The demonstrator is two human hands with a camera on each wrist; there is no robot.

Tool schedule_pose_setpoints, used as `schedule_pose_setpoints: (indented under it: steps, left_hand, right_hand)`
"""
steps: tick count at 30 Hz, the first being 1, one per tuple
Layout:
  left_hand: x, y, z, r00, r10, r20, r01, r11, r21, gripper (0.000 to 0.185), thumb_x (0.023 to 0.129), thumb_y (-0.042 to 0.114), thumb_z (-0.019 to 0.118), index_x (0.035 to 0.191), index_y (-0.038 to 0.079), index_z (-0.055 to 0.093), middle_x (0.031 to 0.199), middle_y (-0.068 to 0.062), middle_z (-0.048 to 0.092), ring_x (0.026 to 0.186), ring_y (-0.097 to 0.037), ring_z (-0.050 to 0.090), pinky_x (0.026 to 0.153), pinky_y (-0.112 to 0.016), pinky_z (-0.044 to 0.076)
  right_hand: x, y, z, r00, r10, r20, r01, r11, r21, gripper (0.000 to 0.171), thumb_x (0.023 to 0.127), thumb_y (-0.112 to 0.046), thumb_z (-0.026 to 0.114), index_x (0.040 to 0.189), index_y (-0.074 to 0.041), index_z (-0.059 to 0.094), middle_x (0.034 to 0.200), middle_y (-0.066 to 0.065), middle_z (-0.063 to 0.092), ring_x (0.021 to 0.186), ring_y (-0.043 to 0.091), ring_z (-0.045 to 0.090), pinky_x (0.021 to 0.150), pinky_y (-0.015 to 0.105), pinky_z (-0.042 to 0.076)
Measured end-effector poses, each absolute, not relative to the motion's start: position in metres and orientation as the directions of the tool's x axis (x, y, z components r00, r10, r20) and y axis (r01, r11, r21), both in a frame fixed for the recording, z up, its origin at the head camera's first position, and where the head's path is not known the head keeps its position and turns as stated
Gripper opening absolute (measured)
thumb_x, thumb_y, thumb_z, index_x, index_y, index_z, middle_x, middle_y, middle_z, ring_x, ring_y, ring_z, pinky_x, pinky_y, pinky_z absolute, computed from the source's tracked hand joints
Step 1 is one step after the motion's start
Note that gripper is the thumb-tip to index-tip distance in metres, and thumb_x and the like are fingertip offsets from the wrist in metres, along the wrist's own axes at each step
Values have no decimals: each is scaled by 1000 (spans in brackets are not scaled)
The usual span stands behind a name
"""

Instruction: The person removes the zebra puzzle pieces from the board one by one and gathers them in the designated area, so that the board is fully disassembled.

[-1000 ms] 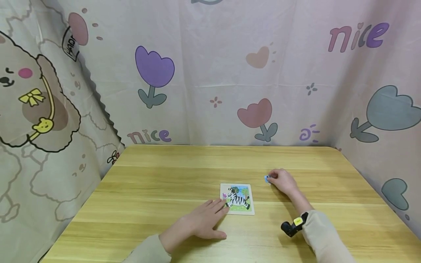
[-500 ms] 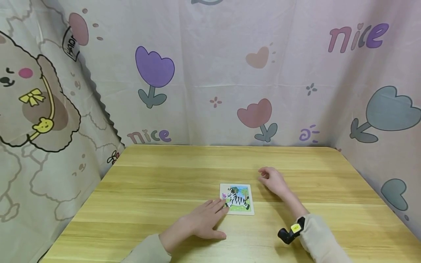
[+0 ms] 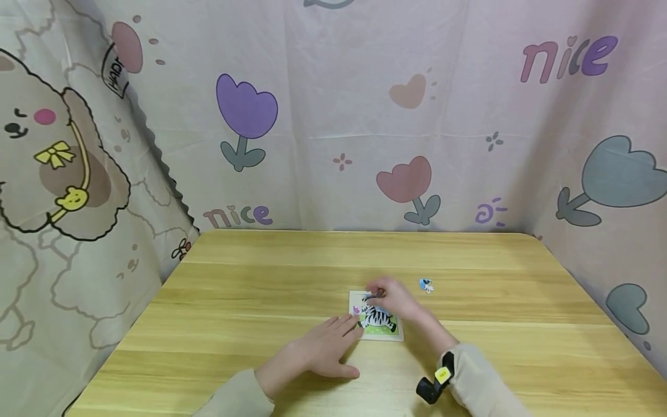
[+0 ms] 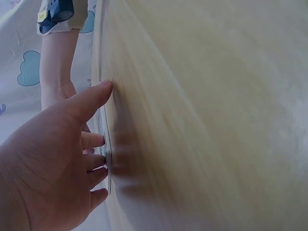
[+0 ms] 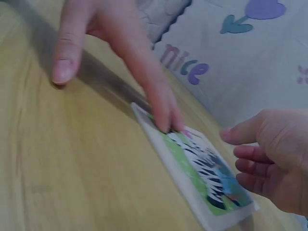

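Note:
A small square zebra puzzle point(image 3: 380, 330) in a white frame lies flat on the wooden table. My left hand point(image 3: 328, 347) is spread, its fingertips resting on the puzzle's left side. Over the puzzle's upper part hovers my right hand point(image 3: 394, 298), covering some of the picture. In the right wrist view the right hand point(image 5: 281, 156) has loosely curled fingers, thumb apart from them, and nothing shows between them. A loose blue, black and white puzzle piece point(image 3: 426, 285) lies on the table to the right of the frame.
The light wood table point(image 3: 234, 289) ends at a printed cloth curtain point(image 3: 323, 116) behind it, with more cloth on both sides. A black wrist camera point(image 3: 435, 382) sits on the right sleeve, close above the table.
My right hand has left the loose piece and moved left to the puzzle's upper part. The piece lies uncovered where it was. My left hand has stayed in place.

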State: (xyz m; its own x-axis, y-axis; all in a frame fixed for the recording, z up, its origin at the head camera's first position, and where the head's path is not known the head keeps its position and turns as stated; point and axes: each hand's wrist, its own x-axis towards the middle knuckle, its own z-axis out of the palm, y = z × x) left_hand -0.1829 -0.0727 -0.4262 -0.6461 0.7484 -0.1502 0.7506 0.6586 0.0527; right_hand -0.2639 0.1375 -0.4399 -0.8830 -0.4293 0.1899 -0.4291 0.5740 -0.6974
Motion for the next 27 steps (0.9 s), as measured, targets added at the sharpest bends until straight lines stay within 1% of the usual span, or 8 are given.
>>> schedule_pose_setpoints:
  steps: [4,7,16,22,27]
  left_hand:
    - [-183,-72,-425,-637,757,-148,760,649,46,80,85,62,49,143,9,33,150,-14,23,137,-27,22,110,-38,22]
    - [-183,-72,-424,-633,759,-150,762,645,50,80,85,61,48,143,8,33,150,-14,23,137,-27,22,110,-38,22]
    - [-182,-73,-423,-629,765,-138,766,640,53,78,86,59,51,142,7,35,149,-15,25,137,-27,24,110,-38,23]
    - [-183,-74,-423,-627,766,-141,767,639,60,77,86,58,50,142,7,34,150,-14,25,137,-27,24,110,-38,23]
    - [-183,-73,-425,-628,766,-137,767,639,59,78,86,59,50,142,7,34,150,-14,25,137,-27,24,110,-38,23]
  right_hand:
    - [-264,131,-445,-867,-467,172,-461,622,-633,23,76,-5,73,98,-1,68,89,4,57,80,16,52,71,31,48]
    - [-265,130,-448,-869,-466,165,-461,643,-611,22,76,-4,73,97,-2,68,92,5,56,83,17,52,74,33,48]
    - [-265,127,-445,-863,-491,120,-459,662,-593,20,79,-5,70,99,-3,67,98,9,55,89,21,52,81,42,47]
    - [-264,122,-442,-884,-460,83,-413,684,-601,12,79,-4,68,91,-6,64,94,6,50,87,20,48,81,40,46]
    - [-264,121,-442,-898,-435,68,-375,676,-634,13,79,-3,68,88,-10,61,95,6,46,87,21,46,80,41,45]
